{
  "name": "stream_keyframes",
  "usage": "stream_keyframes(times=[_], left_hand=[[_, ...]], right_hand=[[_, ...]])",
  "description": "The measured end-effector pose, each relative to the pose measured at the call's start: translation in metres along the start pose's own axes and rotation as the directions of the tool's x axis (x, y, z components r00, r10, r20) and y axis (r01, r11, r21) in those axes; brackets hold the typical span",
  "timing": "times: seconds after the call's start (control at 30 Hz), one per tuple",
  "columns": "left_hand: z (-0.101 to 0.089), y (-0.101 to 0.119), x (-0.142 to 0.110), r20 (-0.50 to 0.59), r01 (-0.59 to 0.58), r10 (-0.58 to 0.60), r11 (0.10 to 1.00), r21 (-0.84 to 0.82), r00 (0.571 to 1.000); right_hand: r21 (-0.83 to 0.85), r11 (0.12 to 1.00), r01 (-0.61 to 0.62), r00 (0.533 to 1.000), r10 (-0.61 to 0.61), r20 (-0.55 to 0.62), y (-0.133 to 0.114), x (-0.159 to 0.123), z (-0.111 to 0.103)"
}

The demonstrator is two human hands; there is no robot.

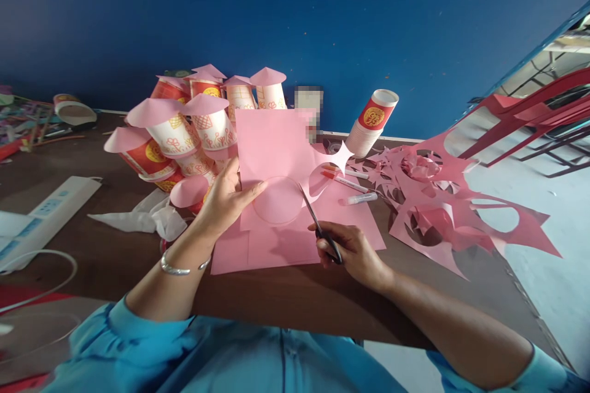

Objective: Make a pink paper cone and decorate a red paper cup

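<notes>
My left hand [230, 190] grips the left edge of a pink paper sheet [271, 141], thumb on its face and fingers behind. A circle [277, 201] is drawn on the sheet's lower part. In my right hand [348, 249] is a pair of scissors [318, 221] with dark handles, its blade tips at the right side of that circle. A curved cut-out edge and a pale pointed scrap [342, 158] show at the sheet's right. Beneath lie more pink sheets [364, 227] on the brown table, with markers [345, 182] and a glue tube [358, 198] on top.
Decorated paper cups [173, 134] with pink cone roofs are stacked at back left. A stack of cups [371, 120] leans near the blue wall. Pink paper scraps [442, 209] heap on the right. At left are a power strip [55, 215] and a crumpled white bag [152, 218].
</notes>
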State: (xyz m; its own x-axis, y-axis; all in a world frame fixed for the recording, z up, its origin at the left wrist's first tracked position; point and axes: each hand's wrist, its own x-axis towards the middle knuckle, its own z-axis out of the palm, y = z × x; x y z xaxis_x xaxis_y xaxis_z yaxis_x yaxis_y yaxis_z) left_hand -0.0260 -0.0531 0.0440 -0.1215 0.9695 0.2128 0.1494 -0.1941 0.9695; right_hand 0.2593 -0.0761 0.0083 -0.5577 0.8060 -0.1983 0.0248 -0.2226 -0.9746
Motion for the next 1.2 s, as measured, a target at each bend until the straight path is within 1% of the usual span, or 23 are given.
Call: stream_keyframes(times=[0.2, 0.47, 0.57, 0.77, 0.9, 1.1, 1.2], left_hand=[[0.0011, 0.0047, 0.0012, 0.034, 0.010, -0.008, 0.998, -0.056, 0.999], [-0.0003, 0.0050, 0.0022, 0.060, -0.017, 0.021, 0.998, -0.066, 0.998], [-0.0009, 0.0045, 0.0018, 0.068, -0.025, 0.028, 0.999, -0.038, 0.997], [-0.0007, 0.0075, 0.0008, 0.119, -0.038, 0.036, 0.999, 0.018, 0.992], [-0.0007, 0.0092, 0.0014, 0.125, -0.047, 0.046, 0.999, -0.002, 0.991], [-0.0018, 0.0093, 0.0026, 0.086, -0.005, 0.002, 0.999, 0.035, 0.996], [-0.0022, 0.0101, 0.0028, 0.094, 0.005, -0.006, 1.000, 0.013, 0.996]], right_hand=[[0.011, 1.000, -0.003, 1.000, 0.003, -0.002, 0.0025, -0.0011, -0.0001], [0.041, 0.999, -0.028, 0.999, 0.026, 0.033, 0.0033, -0.0002, 0.0001], [0.044, 0.998, -0.037, 0.999, 0.036, 0.035, 0.0027, -0.0001, 0.0007], [0.059, 0.998, -0.021, 0.999, 0.020, 0.027, 0.0053, -0.0005, 0.0002], [0.052, 0.999, -0.016, 0.999, 0.014, 0.031, 0.0065, -0.0006, -0.0001], [0.039, 0.998, -0.041, 0.998, 0.040, 0.044, 0.0046, -0.0008, -0.0005], [0.031, 0.998, -0.052, 0.997, 0.050, 0.053, 0.0026, -0.0010, -0.0004]])
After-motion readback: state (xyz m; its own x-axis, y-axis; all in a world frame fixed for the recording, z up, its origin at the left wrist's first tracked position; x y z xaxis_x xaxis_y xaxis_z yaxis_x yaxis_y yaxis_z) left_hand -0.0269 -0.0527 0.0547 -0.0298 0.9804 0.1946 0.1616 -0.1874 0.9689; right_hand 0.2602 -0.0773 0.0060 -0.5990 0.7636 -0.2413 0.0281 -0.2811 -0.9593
